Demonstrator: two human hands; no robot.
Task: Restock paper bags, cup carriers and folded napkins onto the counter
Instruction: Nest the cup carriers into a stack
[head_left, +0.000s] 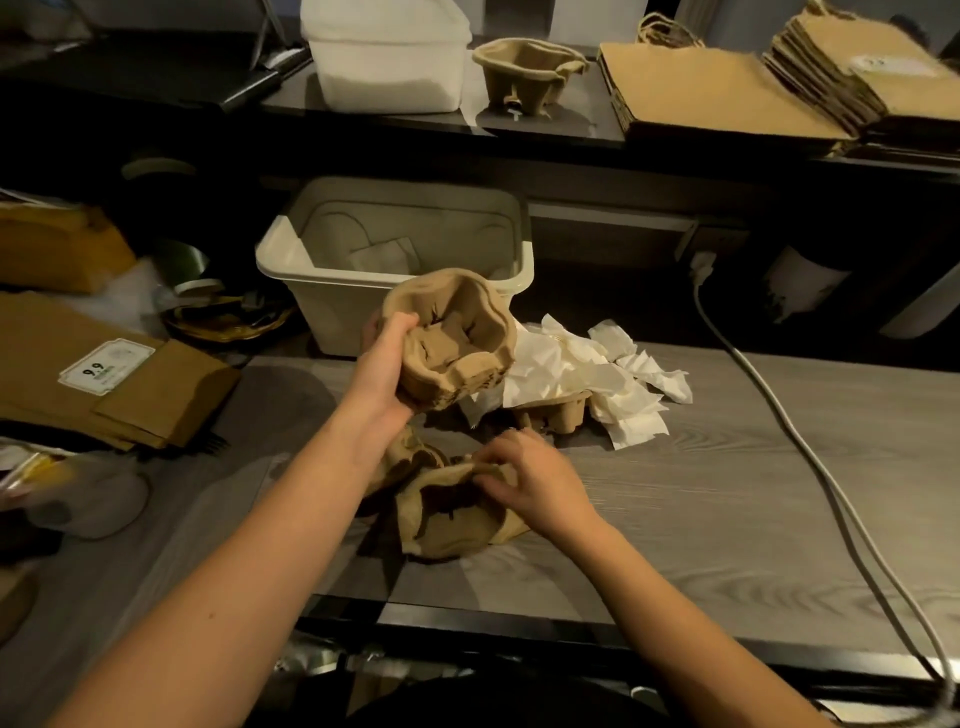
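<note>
Left hand (387, 358), frame centre, is gripping a raised stack of cup carriers (451, 340); right hand (530, 480), lower centre, is pinching the rim of another carrier (447, 512) lying on the table (727, 493). Carrier step is seemingly proceeding; next, nesting both, then carrying them to the upper-centre counter (550, 124) beside the carrier (524, 70) standing there.

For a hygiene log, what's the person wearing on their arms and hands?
Nothing visible. The left hand and the right hand are bare, without gloves. The left forearm and the right forearm are uncovered up to the frame's edge: no sleeves, watch or bracelet. No ring shows on the fingers in view.
</note>
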